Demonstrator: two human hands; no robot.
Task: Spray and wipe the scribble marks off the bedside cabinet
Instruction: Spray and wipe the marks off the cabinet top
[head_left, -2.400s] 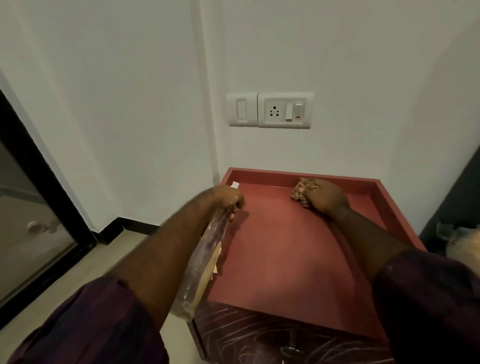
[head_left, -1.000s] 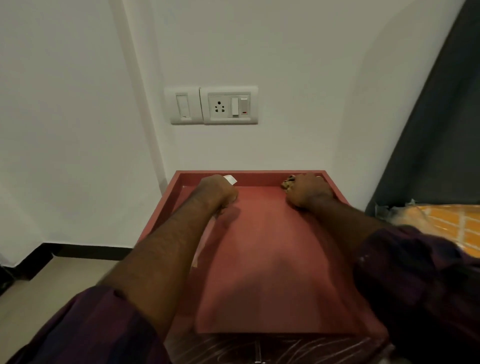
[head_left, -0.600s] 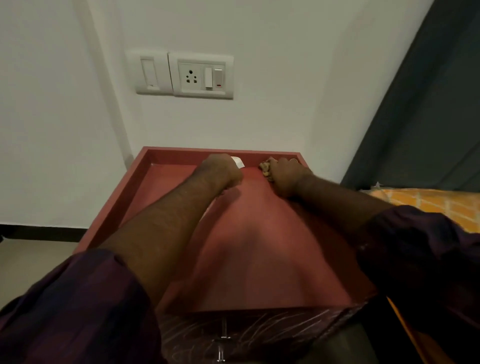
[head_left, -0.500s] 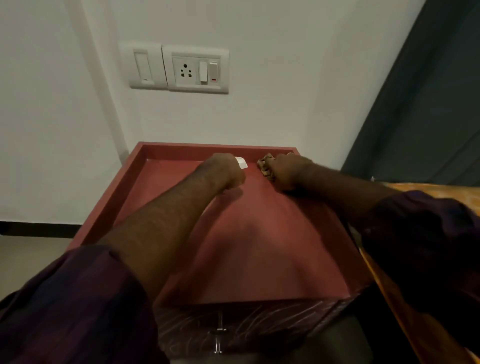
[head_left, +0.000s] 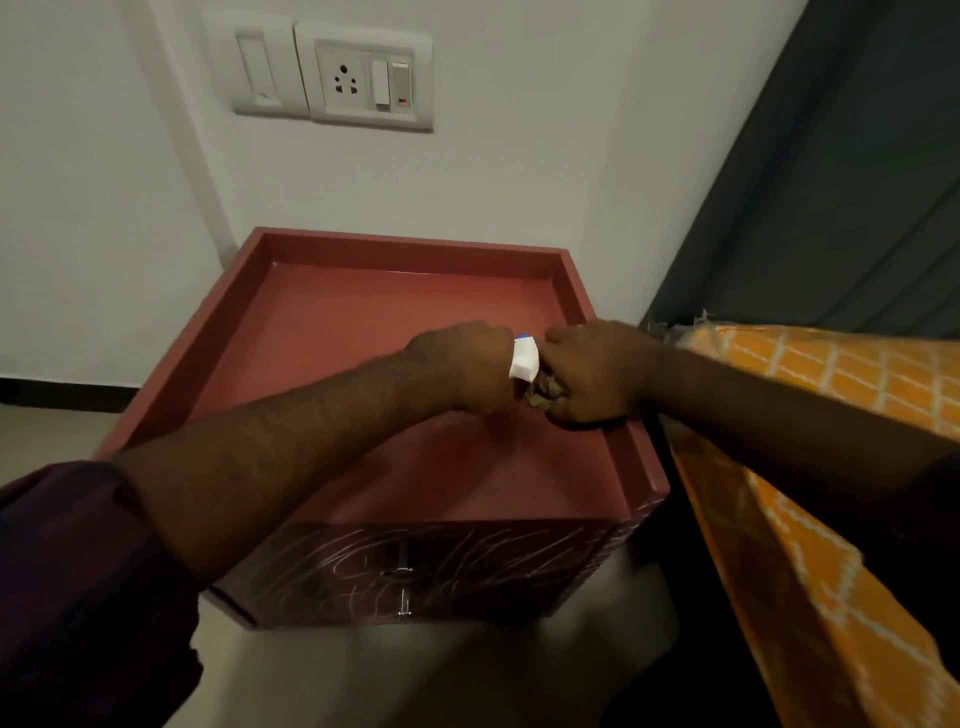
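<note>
Left hand (head_left: 462, 364): I see it fisted round the white spray head (head_left: 523, 357).
Right hand (head_left: 592, 374): clenched on a bunched cloth (head_left: 543, 391), touching the left.
Cabinet (head_left: 363, 332): beneath both; scribbles (head_left: 457, 564) cover its near front.
Surroundings: orange bedding (head_left: 831, 519) right, socket plate (head_left: 371, 78) on far wall.

A white wall (head_left: 545, 171) fills the background, carrying a white switch plate (head_left: 258, 67) and, just beside it on the right, a socket panel (head_left: 370, 78) with a three-pin outlet and two rockers (one shows a small red mark). A dark skirting strip (head_left: 57, 391) runs along the wall's foot at left, above a pale floor (head_left: 415, 675). At right hangs a dark grey curtain (head_left: 857, 182), with orange bedding (head_left: 810, 561) patterned in a white grid below it
</note>
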